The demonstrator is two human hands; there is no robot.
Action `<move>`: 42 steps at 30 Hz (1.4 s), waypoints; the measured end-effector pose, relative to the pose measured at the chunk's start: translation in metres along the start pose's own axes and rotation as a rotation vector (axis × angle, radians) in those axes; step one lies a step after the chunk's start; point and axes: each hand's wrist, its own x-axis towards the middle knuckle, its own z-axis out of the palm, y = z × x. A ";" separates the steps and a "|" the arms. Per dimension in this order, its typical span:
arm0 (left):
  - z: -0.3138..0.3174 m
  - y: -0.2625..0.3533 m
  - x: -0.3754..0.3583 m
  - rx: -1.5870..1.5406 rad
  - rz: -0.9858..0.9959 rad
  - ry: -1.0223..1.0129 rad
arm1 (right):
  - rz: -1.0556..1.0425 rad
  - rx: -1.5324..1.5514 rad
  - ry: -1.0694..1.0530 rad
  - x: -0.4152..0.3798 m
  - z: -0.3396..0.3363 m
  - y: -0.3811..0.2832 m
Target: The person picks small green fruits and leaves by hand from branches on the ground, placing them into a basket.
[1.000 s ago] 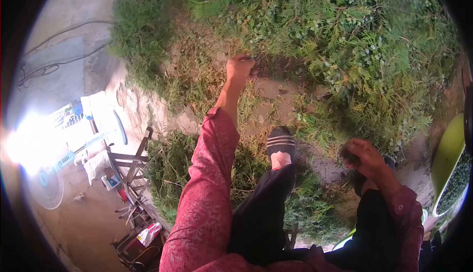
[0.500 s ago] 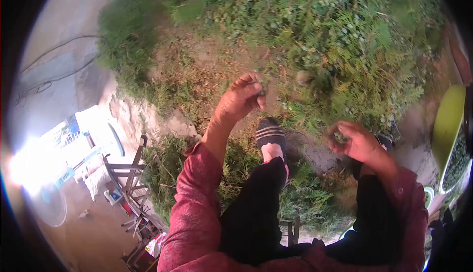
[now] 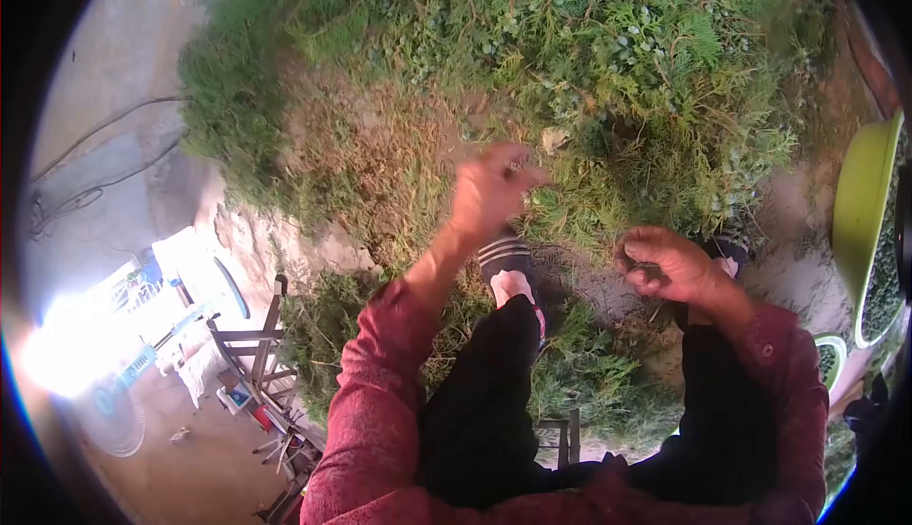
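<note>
Evergreen branches [image 3: 655, 59] in a heap, both hands [image 3: 670, 264] near, left blurred

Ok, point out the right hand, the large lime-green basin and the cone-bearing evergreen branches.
Right hand [image 3: 669, 265]: head view, middle of the hand.
Large lime-green basin [image 3: 861, 206]: head view, outer wall.
Cone-bearing evergreen branches [image 3: 579, 64]: head view, leafy sprays mid-pile.
</note>
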 end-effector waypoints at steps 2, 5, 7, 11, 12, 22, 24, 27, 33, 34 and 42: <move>-0.011 -0.087 0.023 0.040 -0.214 0.175 | -0.003 -0.043 0.014 -0.004 0.006 -0.005; -0.018 -0.099 0.036 0.308 -0.314 0.271 | -0.005 -0.088 0.065 -0.009 0.009 -0.006; -0.014 -0.113 0.045 0.420 -0.435 0.319 | -0.015 -0.110 0.094 -0.010 0.008 -0.008; -0.008 -0.139 0.045 0.628 -0.294 0.345 | -0.064 -0.116 0.076 -0.011 0.003 -0.009; -0.008 -0.139 0.045 0.566 -0.330 0.321 | -0.081 -0.131 0.059 -0.011 0.003 -0.010; 0.004 -0.007 0.000 -0.317 -0.392 -0.053 | -0.251 -0.254 0.116 -0.018 0.020 -0.029; 0.017 0.017 -0.011 -0.413 -0.383 -0.147 | -0.276 -0.269 0.126 -0.017 0.024 -0.032; 0.037 0.049 -0.024 -0.514 -0.395 -0.299 | -0.294 -0.306 0.183 -0.020 0.033 -0.028; 0.058 0.075 -0.040 -0.430 -0.303 -0.465 | -0.338 -0.580 0.229 -0.026 0.030 -0.020; 0.059 0.074 -0.041 -0.425 -0.303 -0.466 | -0.341 -0.577 0.226 -0.026 0.029 -0.019; 0.061 0.084 -0.037 -0.625 -0.441 -0.540 | -0.300 -0.748 0.191 -0.039 0.026 -0.023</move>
